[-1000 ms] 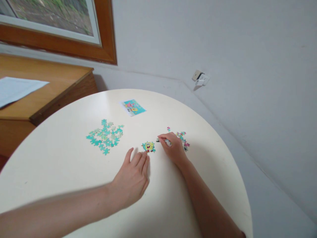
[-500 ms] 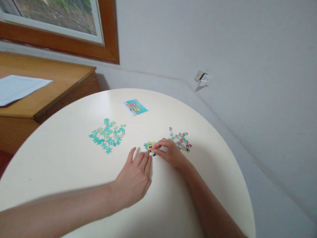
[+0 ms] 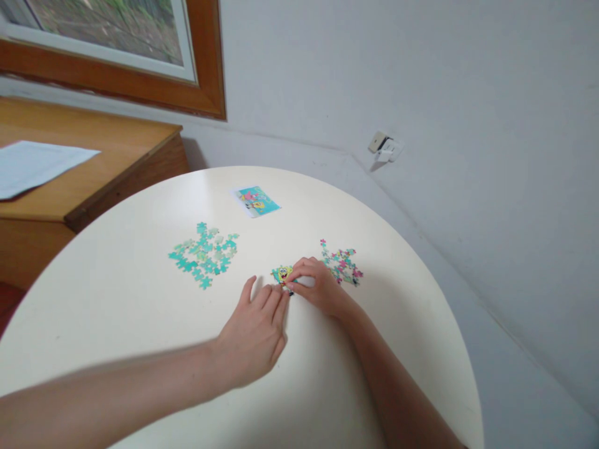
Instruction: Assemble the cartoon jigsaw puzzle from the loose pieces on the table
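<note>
A small joined section of jigsaw puzzle (image 3: 282, 273) with a yellow cartoon face lies near the middle of the white table. My left hand (image 3: 256, 330) rests flat at its lower edge, fingers stretched out and fingertips touching it, thumb apart. From the right, my right hand (image 3: 321, 287) pinches at the section's right side with thumb and forefinger. A puzzle piece seems to be in that pinch, largely hidden by the fingers. Just beyond the right hand lies a pile of pink and teal puzzle pieces (image 3: 344, 265).
A larger pile of teal puzzle pieces (image 3: 204, 254) is spread on the left of the round table (image 3: 140, 324). A picture card (image 3: 257, 201) lies at the back. Behind to the left stands a wooden cabinet (image 3: 126, 134) with paper (image 3: 42, 165) on it. A wall socket (image 3: 386, 148) holds a plug.
My right hand's fingertips have shifted slightly left and closer over the puzzle section. The left fingertips have edged a little to the right. The piles and card stay put.
</note>
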Demonstrator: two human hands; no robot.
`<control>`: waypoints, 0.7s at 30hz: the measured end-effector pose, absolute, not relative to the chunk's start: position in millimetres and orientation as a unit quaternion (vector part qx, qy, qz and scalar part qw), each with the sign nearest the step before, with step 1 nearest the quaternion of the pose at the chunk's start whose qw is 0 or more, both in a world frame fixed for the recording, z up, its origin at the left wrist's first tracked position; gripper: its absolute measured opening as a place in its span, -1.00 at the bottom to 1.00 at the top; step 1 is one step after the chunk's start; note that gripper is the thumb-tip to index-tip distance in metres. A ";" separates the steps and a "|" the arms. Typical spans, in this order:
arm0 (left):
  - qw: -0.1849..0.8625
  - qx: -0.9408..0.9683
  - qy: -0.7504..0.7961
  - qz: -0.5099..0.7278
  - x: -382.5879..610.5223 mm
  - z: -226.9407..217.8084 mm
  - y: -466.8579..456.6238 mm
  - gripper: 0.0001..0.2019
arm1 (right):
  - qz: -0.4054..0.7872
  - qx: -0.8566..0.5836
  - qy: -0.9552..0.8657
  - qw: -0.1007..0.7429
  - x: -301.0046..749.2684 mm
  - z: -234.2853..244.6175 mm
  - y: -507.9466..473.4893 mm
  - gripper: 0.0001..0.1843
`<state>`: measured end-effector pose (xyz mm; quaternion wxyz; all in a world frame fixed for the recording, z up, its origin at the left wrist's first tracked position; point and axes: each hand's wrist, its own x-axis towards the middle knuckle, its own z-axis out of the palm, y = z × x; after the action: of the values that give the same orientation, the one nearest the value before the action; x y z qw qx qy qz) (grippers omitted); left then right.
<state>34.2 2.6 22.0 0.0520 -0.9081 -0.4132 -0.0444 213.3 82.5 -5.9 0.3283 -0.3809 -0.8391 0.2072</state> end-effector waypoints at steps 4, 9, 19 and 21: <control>0.053 -0.907 -0.416 -0.038 34.2 21.9 3.1 -0.48 | 0.208 -0.392 -0.833 0.332 213.0 -6.3 83.3 -0.93; 0.053 -0.907 -0.416 -0.039 34.4 21.9 3.1 -0.50 | 0.225 -0.387 -0.822 0.352 212.6 -2.3 83.0 -0.91; 0.047 -0.907 -0.417 -0.041 34.2 22.9 1.4 -0.48 | 0.211 -0.375 -0.830 0.354 212.5 -3.8 83.1 -0.90; 0.048 -0.907 -0.417 -0.041 34.4 22.7 1.5 -0.48 | 0.211 -0.377 -0.829 0.354 212.6 -3.9 83.5 -0.90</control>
<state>34.4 1.5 22.7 0.0482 -0.9068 -0.4167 -0.0408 212.6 83.5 -3.9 0.3540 -0.3773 -0.8293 0.2109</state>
